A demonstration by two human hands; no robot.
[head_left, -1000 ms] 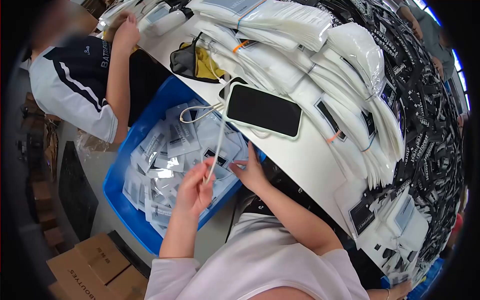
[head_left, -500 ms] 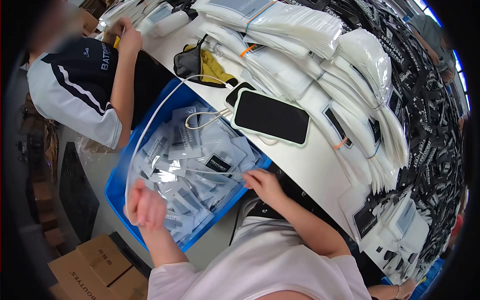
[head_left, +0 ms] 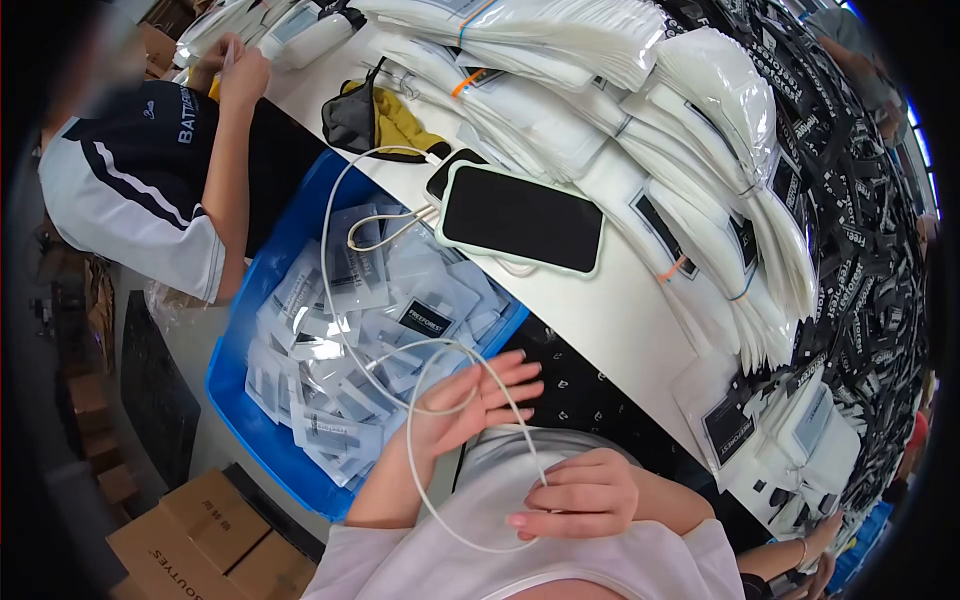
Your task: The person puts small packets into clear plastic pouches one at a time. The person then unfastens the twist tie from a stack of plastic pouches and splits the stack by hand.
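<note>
Both hands have shifted toward your shirt: left hand [head_left: 458, 402] open, fingers spread, white cable [head_left: 410, 442] looping across; right hand [head_left: 583, 496] curled on it. Cable's far end lies by phone [head_left: 522, 218] on desk [head_left: 600, 325].

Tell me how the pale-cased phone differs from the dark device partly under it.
The phone lies on top, its screen fully exposed; the dark device is partly covered. The phone has a pale green rim; the dark device's exposed part looks mostly black. Both present dark faces upward.
</note>
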